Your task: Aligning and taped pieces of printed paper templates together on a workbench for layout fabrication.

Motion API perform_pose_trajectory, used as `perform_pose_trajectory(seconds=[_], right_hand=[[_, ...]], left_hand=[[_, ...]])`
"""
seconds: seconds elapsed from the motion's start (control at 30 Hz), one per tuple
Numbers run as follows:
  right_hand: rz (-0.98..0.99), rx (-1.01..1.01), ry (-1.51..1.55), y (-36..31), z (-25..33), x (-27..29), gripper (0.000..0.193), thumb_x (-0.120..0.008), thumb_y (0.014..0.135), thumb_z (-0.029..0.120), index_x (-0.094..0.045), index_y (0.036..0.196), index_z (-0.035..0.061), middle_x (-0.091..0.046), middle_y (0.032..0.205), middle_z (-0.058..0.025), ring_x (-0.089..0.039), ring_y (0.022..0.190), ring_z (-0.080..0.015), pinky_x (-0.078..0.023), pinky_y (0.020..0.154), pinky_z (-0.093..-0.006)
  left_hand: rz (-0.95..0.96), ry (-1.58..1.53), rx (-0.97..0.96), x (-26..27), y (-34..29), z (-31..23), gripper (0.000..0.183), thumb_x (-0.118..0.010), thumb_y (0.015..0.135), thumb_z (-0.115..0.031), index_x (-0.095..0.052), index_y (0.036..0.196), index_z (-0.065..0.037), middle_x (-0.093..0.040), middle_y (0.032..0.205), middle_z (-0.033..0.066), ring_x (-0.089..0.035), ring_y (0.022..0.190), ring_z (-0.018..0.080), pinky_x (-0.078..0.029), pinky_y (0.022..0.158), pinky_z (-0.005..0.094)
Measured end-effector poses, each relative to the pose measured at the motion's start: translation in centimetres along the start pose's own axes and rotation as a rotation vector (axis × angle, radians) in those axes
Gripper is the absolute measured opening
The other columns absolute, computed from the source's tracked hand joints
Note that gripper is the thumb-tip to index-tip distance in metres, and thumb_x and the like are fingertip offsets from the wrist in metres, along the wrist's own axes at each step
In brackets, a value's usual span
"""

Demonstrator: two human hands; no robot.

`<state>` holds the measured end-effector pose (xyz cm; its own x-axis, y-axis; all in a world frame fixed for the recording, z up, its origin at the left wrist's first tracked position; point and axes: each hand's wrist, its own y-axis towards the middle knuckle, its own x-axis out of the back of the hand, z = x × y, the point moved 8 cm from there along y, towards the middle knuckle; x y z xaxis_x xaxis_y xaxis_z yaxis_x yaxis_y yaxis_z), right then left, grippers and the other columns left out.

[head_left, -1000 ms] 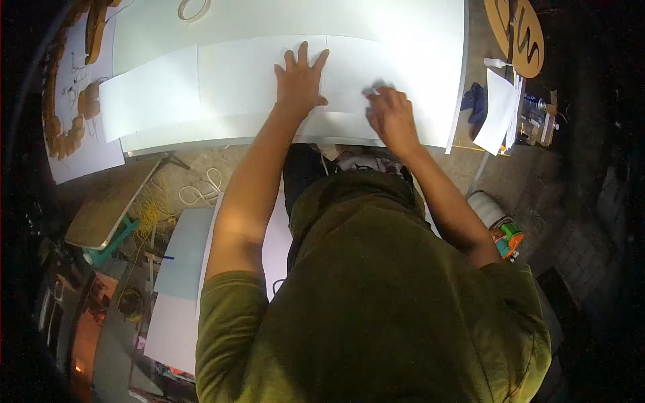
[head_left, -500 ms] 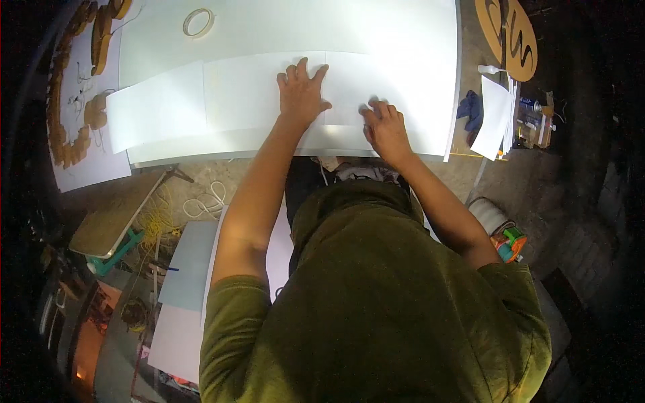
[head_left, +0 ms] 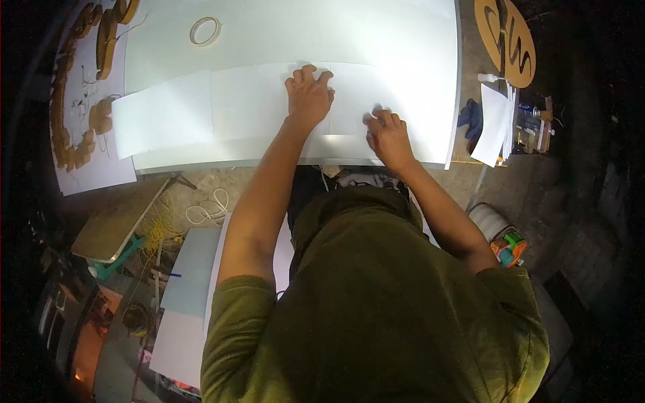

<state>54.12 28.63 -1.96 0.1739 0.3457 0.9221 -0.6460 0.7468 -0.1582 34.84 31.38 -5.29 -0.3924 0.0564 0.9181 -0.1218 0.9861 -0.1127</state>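
Sheets (head_left: 255,101) are lying in a row on the table (head_left: 289,37) | left hand (head_left: 310,99) is resting by a seam (head_left: 330,121), spread, bent | right hand (head_left: 391,141) is curling; pinching anything, I cannot tell from here | step: seemingly aligning; next: likely needing steady edges

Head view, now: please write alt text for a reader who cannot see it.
The left hand rests, fingers bent, on white sheets spread over a pale table; the right hand is curled nearby. A tape roll lies beyond them, with brown curved pieces at far left.
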Motion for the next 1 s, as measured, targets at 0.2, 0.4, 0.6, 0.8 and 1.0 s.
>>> perform_pose_trajectory(seconds=[0.2,0.4,0.6,0.8,1.0], right_hand=[[-0.006,-0.023,-0.005,0.5,-0.4,0.7,0.036,-0.067,0.081,0.008,-0.065,0.116,0.0098,-0.056,0.121,-0.0140,-0.053,0.107,-0.0323,-0.044,0.086,-0.0444],[-0.112,-0.081,-0.007,0.6,0.7,3.9,0.034,-0.069,0.078,0.006,-0.066,0.111,0.0071,-0.056,0.119,-0.0139,-0.054,0.105,-0.0316,-0.043,0.086,-0.0434],[-0.087,-0.213,0.030,-0.2,0.6,5.4,0.037,-0.068,0.079,0.004,-0.065,0.116,0.0061,-0.057,0.117,-0.0159,-0.054,0.104,-0.0322,-0.042,0.088,-0.0428],[-0.136,-0.359,0.141,-0.1,-0.1,4.9,0.025,-0.068,0.080,0.002,-0.065,0.104,0.0044,-0.057,0.107,-0.0140,-0.056,0.102,-0.0336,-0.045,0.089,-0.0442],[-0.207,-0.334,0.188,0.5,1.3,5.7,0.023,-0.067,0.082,0.001,-0.064,0.105,0.0030,-0.059,0.105,-0.0144,-0.057,0.098,-0.0335,-0.048,0.086,-0.0413]], left_hand=[[0.001,-0.046,-0.016,0.1,1.3,-0.3,0.037,-0.071,0.085,-0.025,-0.065,0.121,-0.021,-0.050,0.127,0.0099,-0.043,0.118,0.0302,-0.032,0.098,0.0474],[-0.183,-0.171,-0.031,4.0,1.5,1.3,0.039,-0.073,0.084,-0.023,-0.064,0.122,-0.020,-0.051,0.121,0.0081,-0.045,0.116,0.0285,-0.033,0.097,0.0472],[-0.358,-0.148,0.154,9.2,2.3,9.5,0.045,-0.072,0.086,-0.023,-0.059,0.128,-0.018,-0.053,0.124,0.0088,-0.050,0.114,0.0306,-0.040,0.096,0.0477],[-0.352,0.030,0.345,11.0,4.6,20.0,0.051,-0.073,0.082,-0.020,-0.057,0.131,-0.017,-0.052,0.128,0.0082,-0.049,0.117,0.0319,-0.040,0.095,0.0505],[-0.271,0.202,0.368,11.6,7.9,24.1,0.034,-0.071,0.084,-0.022,-0.064,0.117,-0.018,-0.059,0.121,0.0055,-0.054,0.112,0.0306,-0.043,0.092,0.0488]])
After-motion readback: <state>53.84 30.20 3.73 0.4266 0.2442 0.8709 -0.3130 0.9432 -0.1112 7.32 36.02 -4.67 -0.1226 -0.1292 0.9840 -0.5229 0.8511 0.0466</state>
